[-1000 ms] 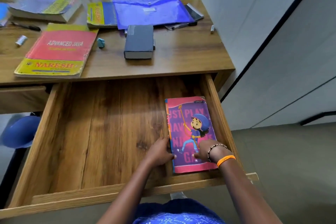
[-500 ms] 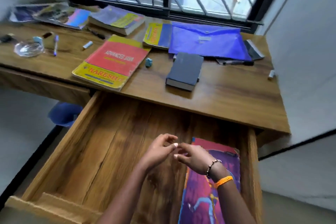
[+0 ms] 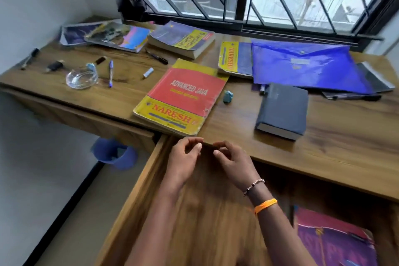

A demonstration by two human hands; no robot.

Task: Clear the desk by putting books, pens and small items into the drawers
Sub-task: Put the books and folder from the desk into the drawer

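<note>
Surface point(image 3: 323, 142): wooden, under a barred window, strewn with books, pens and small items.
Drawer point(image 3: 194, 222): pulled out below the front edge of the surface, its wooden floor mostly bare.
Blue folder point(image 3: 306, 67): flat at the back right, overlapping a yellow-edged book point(image 3: 228, 56) on its left and dark sheets on its right.
Red and yellow book point(image 3: 183, 97): lies flat at the middle, its near corner reaching past the front edge, just above the drawer.
Thick book point(image 3: 181, 38): at the back by the window, with magazines point(image 3: 116, 35) to its left.
Grey book point(image 3: 282, 110): closed, right of the red and yellow book, in front of the folder.
Pink and purple book point(image 3: 332, 239): lies in the right-hand side of the drawer, partly cut off by the frame.
Left hand point(image 3: 183, 157): over the drawer at the surface's front edge, fingers loosely curled, grip empty.
Right hand point(image 3: 235, 162): just beside the left, fingers curled, grip empty; bead bracelet and orange band on the wrist.
Glass dish point(image 3: 81, 79): at the left, a blue pen point(image 3: 110, 73) just beside it.
Black pen point(image 3: 157, 57): in front of the thick book.
Eraser point(image 3: 227, 96): small, teal, between the red and yellow book and the grey book.
Small white cap-like item point(image 3: 148, 72): between the blue pen and the red and yellow book; too blurred to tell what it is.
</note>
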